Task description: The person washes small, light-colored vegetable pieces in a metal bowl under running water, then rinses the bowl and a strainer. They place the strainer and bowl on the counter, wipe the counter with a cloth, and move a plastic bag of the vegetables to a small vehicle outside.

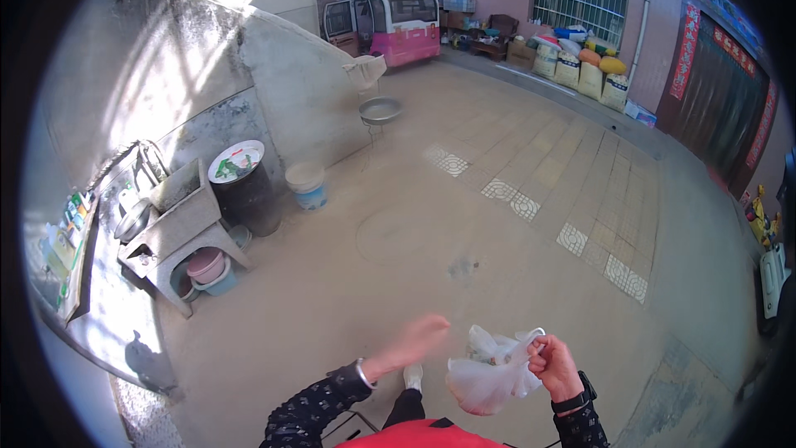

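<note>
My right hand (pixel 552 364), with a black watch at the wrist, grips the upper edge of a thin white plastic bag (pixel 488 382). The bag hangs to the left of that hand, its mouth partly spread, with something inside that I cannot make out. My left hand (pixel 410 339), slightly blurred, is stretched out left of the bag, apart from it and holding nothing visible. A bracelet circles the left wrist. Below the left hand a white shoe (pixel 413 377) shows on the ground.
On the left stand a concrete sink (pixel 177 205), a dark barrel (pixel 249 202) topped by a tray, and a bucket (pixel 306 186). A metal basin (pixel 380 111) rests on a stand by the wall. Farther back are a pink-and-white van (pixel 407 28) and filled sacks (pixel 567 68).
</note>
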